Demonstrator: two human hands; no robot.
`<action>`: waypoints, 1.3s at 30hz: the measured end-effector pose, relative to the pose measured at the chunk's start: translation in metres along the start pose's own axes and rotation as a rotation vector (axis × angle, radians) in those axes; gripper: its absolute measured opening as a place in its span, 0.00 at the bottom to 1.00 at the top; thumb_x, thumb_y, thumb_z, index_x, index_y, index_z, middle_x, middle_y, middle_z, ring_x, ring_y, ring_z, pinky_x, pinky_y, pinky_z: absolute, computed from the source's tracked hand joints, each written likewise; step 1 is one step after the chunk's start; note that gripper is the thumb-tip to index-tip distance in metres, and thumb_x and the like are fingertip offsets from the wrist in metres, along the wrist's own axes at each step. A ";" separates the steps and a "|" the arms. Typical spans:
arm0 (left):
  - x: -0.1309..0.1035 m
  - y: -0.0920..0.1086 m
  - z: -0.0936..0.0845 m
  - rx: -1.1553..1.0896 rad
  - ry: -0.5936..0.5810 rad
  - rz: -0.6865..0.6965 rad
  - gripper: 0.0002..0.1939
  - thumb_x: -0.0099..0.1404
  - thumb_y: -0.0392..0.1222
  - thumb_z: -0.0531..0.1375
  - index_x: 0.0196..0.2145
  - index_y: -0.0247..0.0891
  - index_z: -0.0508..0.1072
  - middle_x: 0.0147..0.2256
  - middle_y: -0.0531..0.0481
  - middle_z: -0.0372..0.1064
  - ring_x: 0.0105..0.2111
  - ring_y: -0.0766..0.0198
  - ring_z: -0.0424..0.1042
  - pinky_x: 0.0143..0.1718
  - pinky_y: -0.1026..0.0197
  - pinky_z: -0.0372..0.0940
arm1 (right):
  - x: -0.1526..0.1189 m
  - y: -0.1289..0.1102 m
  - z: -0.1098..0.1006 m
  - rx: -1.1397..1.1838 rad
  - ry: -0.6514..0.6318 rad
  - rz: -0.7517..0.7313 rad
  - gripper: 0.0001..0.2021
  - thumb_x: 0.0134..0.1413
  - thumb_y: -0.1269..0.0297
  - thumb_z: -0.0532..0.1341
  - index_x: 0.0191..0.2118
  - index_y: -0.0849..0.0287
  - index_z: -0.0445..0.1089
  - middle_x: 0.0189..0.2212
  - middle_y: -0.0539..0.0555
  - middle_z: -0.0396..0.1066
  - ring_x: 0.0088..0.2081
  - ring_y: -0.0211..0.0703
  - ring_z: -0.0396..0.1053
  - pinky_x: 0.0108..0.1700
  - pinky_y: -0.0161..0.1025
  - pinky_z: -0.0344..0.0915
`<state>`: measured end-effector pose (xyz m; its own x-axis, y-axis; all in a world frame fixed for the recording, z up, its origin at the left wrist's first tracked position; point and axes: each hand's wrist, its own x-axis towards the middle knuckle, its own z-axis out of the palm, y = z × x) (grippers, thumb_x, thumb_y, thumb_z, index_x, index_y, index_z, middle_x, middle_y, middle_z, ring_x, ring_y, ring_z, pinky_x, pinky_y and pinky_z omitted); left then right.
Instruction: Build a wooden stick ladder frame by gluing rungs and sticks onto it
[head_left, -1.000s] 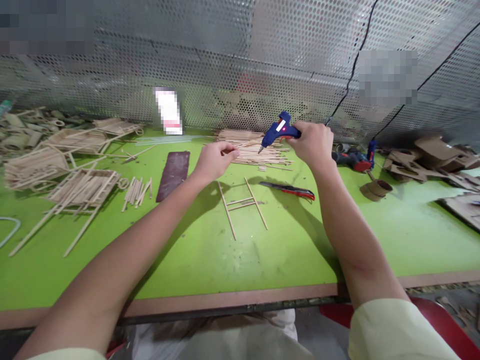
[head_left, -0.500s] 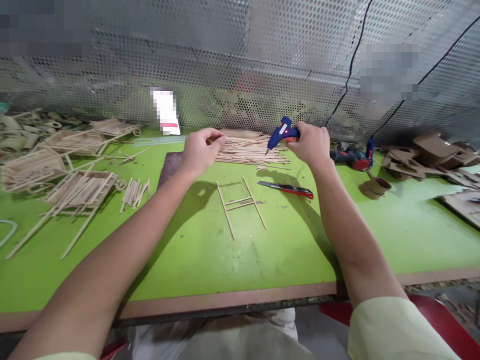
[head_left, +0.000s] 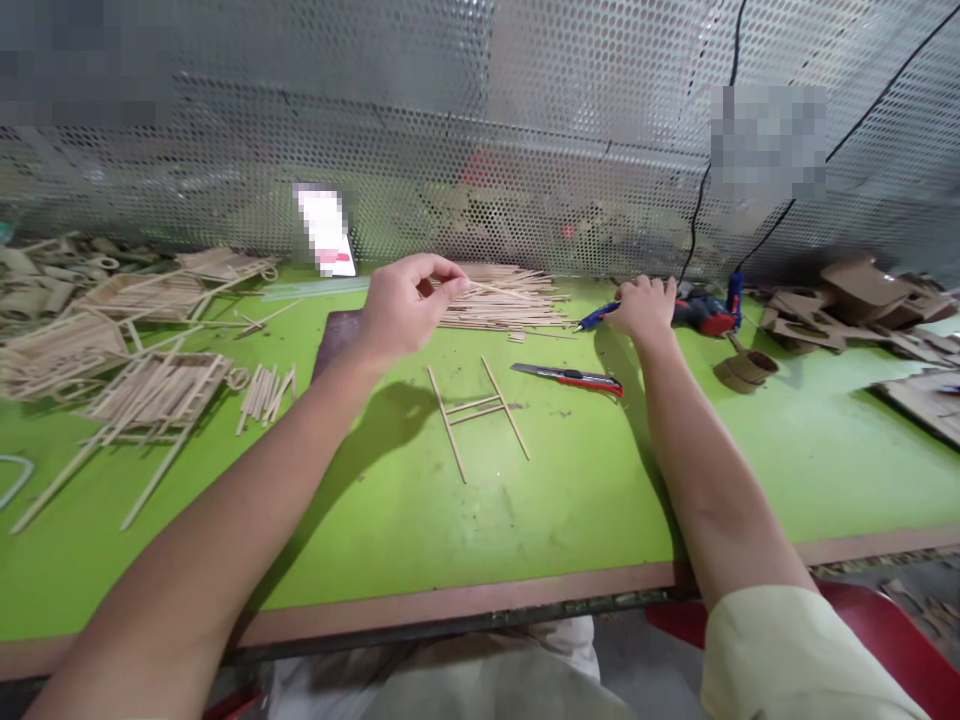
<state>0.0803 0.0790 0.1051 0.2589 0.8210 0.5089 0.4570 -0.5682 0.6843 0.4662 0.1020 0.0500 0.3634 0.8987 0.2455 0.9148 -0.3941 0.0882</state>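
My left hand (head_left: 412, 305) is raised over the far middle of the green table, thumb and forefinger pinched on a thin wooden stick (head_left: 491, 290) that points right. Behind it lies a pile of long thin sticks (head_left: 499, 312). At the far right of the pile, my right hand (head_left: 643, 305) is low at the tabletop, its fingers over a blue glue gun (head_left: 596, 318); most of the gun is hidden beneath the hand. Between my arms rests an H-shaped stick frame (head_left: 476, 410) with two crossbars. A red and black utility knife (head_left: 574, 378), blade out, lies right of the frame.
On the left are small stick-built carts (head_left: 157, 390) and a bundle of short sticks (head_left: 264, 395). A power tool (head_left: 705, 312), a bamboo cup (head_left: 746, 370) and cut brown pieces (head_left: 847, 305) sit at right. A perforated metal screen (head_left: 540, 130) stands behind, with black cables hanging.
My right hand has lowered the glue gun from the air to the tabletop, moving slightly right. My left hand has shifted a little to the right, still pinching the stick.
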 end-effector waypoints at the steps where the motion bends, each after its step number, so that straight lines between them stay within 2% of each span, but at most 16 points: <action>1: 0.001 0.000 -0.001 -0.005 0.009 -0.004 0.07 0.72 0.45 0.66 0.42 0.42 0.85 0.38 0.47 0.82 0.37 0.59 0.77 0.42 0.57 0.72 | -0.001 0.000 0.000 -0.005 -0.013 0.000 0.24 0.58 0.60 0.64 0.58 0.64 0.80 0.61 0.72 0.74 0.65 0.68 0.64 0.73 0.70 0.45; 3: 0.003 -0.002 -0.005 -0.014 0.030 -0.008 0.08 0.72 0.46 0.67 0.42 0.42 0.85 0.37 0.47 0.81 0.36 0.59 0.76 0.40 0.57 0.71 | -0.003 -0.002 -0.004 0.013 -0.022 -0.016 0.23 0.59 0.63 0.63 0.58 0.62 0.80 0.61 0.69 0.76 0.67 0.69 0.64 0.75 0.73 0.39; 5: 0.005 -0.004 -0.008 -0.023 0.051 -0.009 0.09 0.72 0.47 0.67 0.42 0.42 0.85 0.37 0.47 0.80 0.35 0.60 0.76 0.37 0.58 0.70 | -0.004 -0.007 -0.012 0.081 0.014 -0.039 0.20 0.61 0.65 0.62 0.56 0.62 0.81 0.62 0.69 0.75 0.67 0.69 0.64 0.76 0.73 0.39; 8: 0.009 -0.009 -0.011 -0.060 0.093 -0.001 0.11 0.71 0.51 0.67 0.42 0.42 0.84 0.35 0.48 0.78 0.32 0.61 0.73 0.34 0.58 0.66 | -0.007 -0.020 -0.035 0.307 0.131 -0.129 0.15 0.64 0.66 0.61 0.51 0.61 0.81 0.57 0.68 0.77 0.59 0.63 0.71 0.72 0.65 0.57; 9: 0.011 -0.011 -0.012 -0.079 0.107 0.002 0.13 0.70 0.54 0.67 0.42 0.43 0.84 0.34 0.49 0.77 0.31 0.62 0.72 0.32 0.58 0.64 | -0.009 -0.026 -0.044 0.419 0.179 -0.192 0.13 0.64 0.66 0.60 0.48 0.60 0.81 0.54 0.66 0.78 0.55 0.59 0.73 0.67 0.59 0.64; 11: 0.014 -0.015 -0.012 -0.131 0.132 0.008 0.18 0.68 0.61 0.67 0.41 0.44 0.82 0.30 0.50 0.74 0.28 0.62 0.69 0.30 0.57 0.62 | -0.017 -0.039 -0.065 0.645 0.294 -0.345 0.10 0.66 0.64 0.61 0.45 0.56 0.80 0.49 0.61 0.79 0.48 0.53 0.75 0.57 0.51 0.71; 14: 0.017 -0.018 -0.013 -0.191 0.137 0.020 0.22 0.65 0.67 0.68 0.40 0.46 0.80 0.28 0.52 0.70 0.26 0.63 0.65 0.29 0.56 0.59 | -0.037 -0.057 -0.095 0.889 0.404 -0.557 0.08 0.67 0.59 0.63 0.44 0.53 0.81 0.44 0.55 0.80 0.42 0.47 0.74 0.47 0.45 0.73; 18: 0.020 -0.021 -0.013 -0.212 0.106 0.042 0.23 0.66 0.69 0.68 0.42 0.46 0.80 0.27 0.54 0.68 0.26 0.64 0.64 0.28 0.56 0.59 | -0.066 -0.073 -0.118 0.996 0.381 -0.727 0.09 0.68 0.56 0.67 0.46 0.52 0.82 0.44 0.53 0.81 0.38 0.44 0.74 0.43 0.43 0.74; 21: 0.022 -0.024 -0.009 -0.282 0.134 0.081 0.26 0.63 0.73 0.70 0.39 0.47 0.80 0.24 0.55 0.67 0.23 0.64 0.63 0.25 0.56 0.56 | -0.074 -0.079 -0.121 1.004 0.339 -0.809 0.10 0.67 0.53 0.69 0.45 0.52 0.83 0.43 0.54 0.81 0.39 0.45 0.75 0.43 0.43 0.74; 23: 0.023 -0.027 -0.007 -0.326 0.152 0.104 0.26 0.62 0.73 0.72 0.37 0.48 0.81 0.24 0.55 0.68 0.22 0.64 0.63 0.23 0.56 0.54 | -0.073 -0.082 -0.119 1.015 0.331 -0.830 0.10 0.68 0.52 0.69 0.43 0.52 0.83 0.41 0.53 0.81 0.39 0.44 0.75 0.43 0.42 0.73; 26: 0.023 -0.031 -0.005 -0.352 0.156 0.113 0.25 0.59 0.72 0.74 0.36 0.48 0.82 0.23 0.55 0.68 0.21 0.65 0.63 0.22 0.57 0.54 | -0.069 -0.083 -0.115 1.029 0.317 -0.816 0.10 0.68 0.52 0.69 0.42 0.52 0.82 0.39 0.52 0.79 0.38 0.44 0.73 0.42 0.42 0.72; 32: 0.023 -0.034 -0.006 -0.322 0.123 0.097 0.24 0.61 0.70 0.74 0.39 0.48 0.83 0.25 0.55 0.72 0.23 0.65 0.62 0.24 0.57 0.56 | -0.069 -0.085 -0.113 1.050 0.293 -0.783 0.09 0.68 0.56 0.68 0.41 0.54 0.82 0.36 0.51 0.77 0.36 0.42 0.70 0.42 0.42 0.70; 39: 0.020 -0.031 -0.007 -0.257 0.119 0.107 0.20 0.64 0.66 0.73 0.39 0.48 0.84 0.28 0.54 0.74 0.24 0.65 0.62 0.24 0.57 0.55 | -0.071 -0.087 -0.112 1.087 0.325 -0.739 0.14 0.69 0.48 0.69 0.40 0.54 0.82 0.34 0.51 0.76 0.35 0.42 0.71 0.40 0.42 0.71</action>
<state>0.0655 0.1125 0.0979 0.1851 0.7518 0.6329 0.1983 -0.6593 0.7252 0.3409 0.0511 0.1332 -0.1891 0.6869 0.7017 0.6066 0.6436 -0.4667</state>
